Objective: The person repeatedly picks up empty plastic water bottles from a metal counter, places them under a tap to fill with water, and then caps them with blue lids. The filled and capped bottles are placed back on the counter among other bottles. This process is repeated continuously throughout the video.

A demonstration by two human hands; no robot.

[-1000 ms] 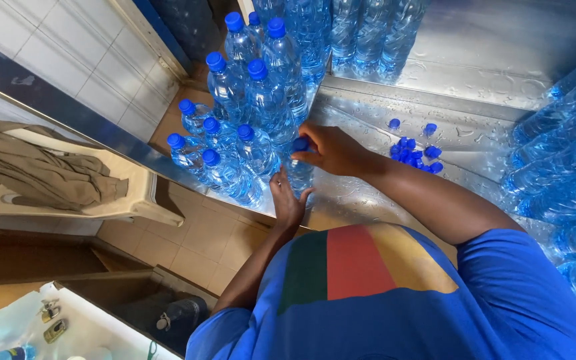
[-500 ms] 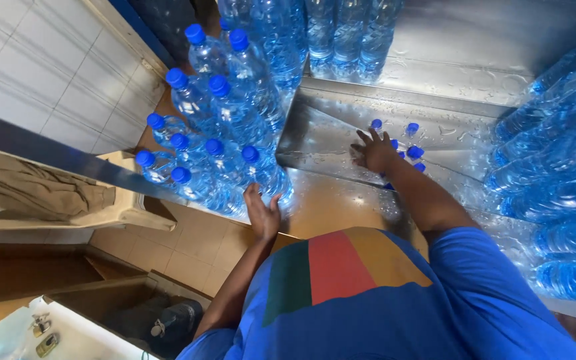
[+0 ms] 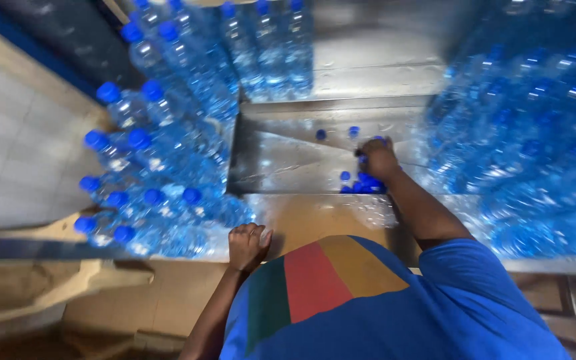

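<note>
two hands are seen. the right hand (image 3: 379, 159) is laid, fingers curled, on loose blue caps (image 3: 363, 184) in the metal tray (image 3: 288, 163); a firm hold cannot be told. the left hand (image 3: 247, 245) is half closed, empty, beside the stacked water bottles (image 3: 161, 167).

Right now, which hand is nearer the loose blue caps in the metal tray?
Right. The right hand is reaching into the pile of loose blue caps in the metal tray, apparently touching them. The left hand rests on the near edge, beside the capped bottles, well short of the caps.
</note>
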